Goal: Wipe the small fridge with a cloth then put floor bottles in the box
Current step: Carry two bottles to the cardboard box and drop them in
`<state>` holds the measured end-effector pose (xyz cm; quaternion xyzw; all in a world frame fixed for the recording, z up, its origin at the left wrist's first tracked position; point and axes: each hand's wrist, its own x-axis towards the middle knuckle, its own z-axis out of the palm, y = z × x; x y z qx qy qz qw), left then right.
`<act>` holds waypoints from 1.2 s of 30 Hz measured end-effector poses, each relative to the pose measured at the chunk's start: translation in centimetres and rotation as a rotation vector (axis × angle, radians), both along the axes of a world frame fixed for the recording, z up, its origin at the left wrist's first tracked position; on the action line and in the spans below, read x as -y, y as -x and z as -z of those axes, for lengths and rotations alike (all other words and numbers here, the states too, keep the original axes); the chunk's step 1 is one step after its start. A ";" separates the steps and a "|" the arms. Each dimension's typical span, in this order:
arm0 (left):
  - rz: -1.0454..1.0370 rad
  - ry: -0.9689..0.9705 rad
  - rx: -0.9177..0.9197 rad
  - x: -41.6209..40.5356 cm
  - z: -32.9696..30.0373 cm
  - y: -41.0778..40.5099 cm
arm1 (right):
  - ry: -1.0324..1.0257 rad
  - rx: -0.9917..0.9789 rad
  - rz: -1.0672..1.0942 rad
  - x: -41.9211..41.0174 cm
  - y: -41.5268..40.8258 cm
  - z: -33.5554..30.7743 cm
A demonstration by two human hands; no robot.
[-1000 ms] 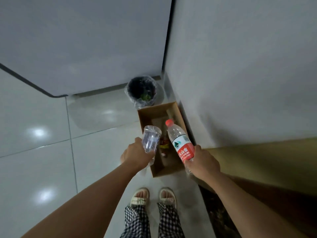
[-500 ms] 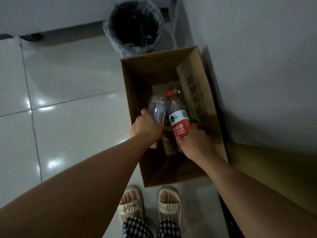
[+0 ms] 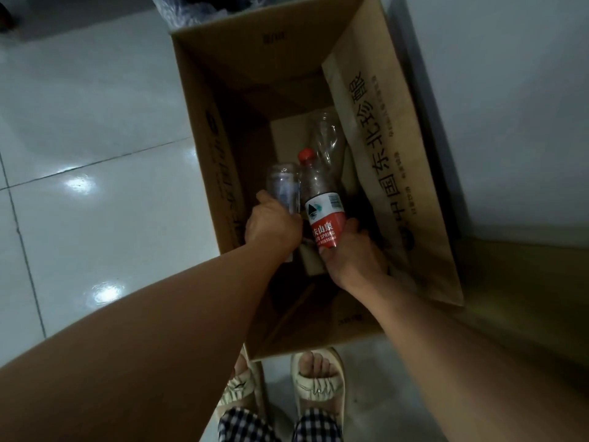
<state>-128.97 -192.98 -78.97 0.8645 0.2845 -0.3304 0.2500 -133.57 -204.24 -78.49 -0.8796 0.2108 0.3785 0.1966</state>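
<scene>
Your left hand (image 3: 274,226) is closed around a clear bottle (image 3: 283,186) that extends beyond its fingers, inside the cardboard box (image 3: 223,161). Your right hand (image 3: 350,253) grips the red-labelled bottle (image 3: 320,202) by its lower end, the red cap pointing away from the hand. Both bottles lie side by side, touching, between your hands and the box's far wall.

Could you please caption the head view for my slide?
Both hands lower bottles into the cardboard box: left hand clear bottle, right hand red-labelled bottle.

Left hand (image 3: 274,224), right hand (image 3: 352,255) — both seemingly gripping.
</scene>
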 end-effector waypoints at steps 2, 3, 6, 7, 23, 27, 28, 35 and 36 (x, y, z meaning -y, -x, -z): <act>0.032 0.002 -0.006 0.1 -0.5 0.0 | -0.005 -0.008 -0.024 0.3 0.2 -0.3; 0.058 0.002 -0.006 0.0 -1.1 0.0 | -0.005 -0.011 -0.039 0.4 0.3 -0.7; 0.145 0.006 -0.009 -0.1 -3.5 -0.4 | 0.012 0.011 -0.116 0.7 0.4 -2.8; 0.164 0.009 -0.008 -0.1 -4.5 -0.6 | 0.016 0.016 -0.148 0.7 0.3 -3.7; 0.592 -0.144 0.112 -5.7 -32.4 -3.3 | 0.094 0.266 -0.610 -2.8 -4.0 -30.3; 0.617 -0.165 0.142 -7.9 -40.5 -2.5 | 0.090 0.368 -0.671 -4.3 -4.1 -38.5; 0.611 -0.177 0.157 -8.5 -42.4 -2.2 | 0.088 0.397 -0.695 -4.7 -4.1 -40.4; 0.535 -0.263 0.210 -12.8 -54.5 0.4 | 0.036 0.506 -0.878 -7.3 -3.0 -52.4; 0.514 -0.283 0.213 -13.5 -56.0 0.9 | 0.034 0.518 -0.907 -7.6 -3.0 -53.9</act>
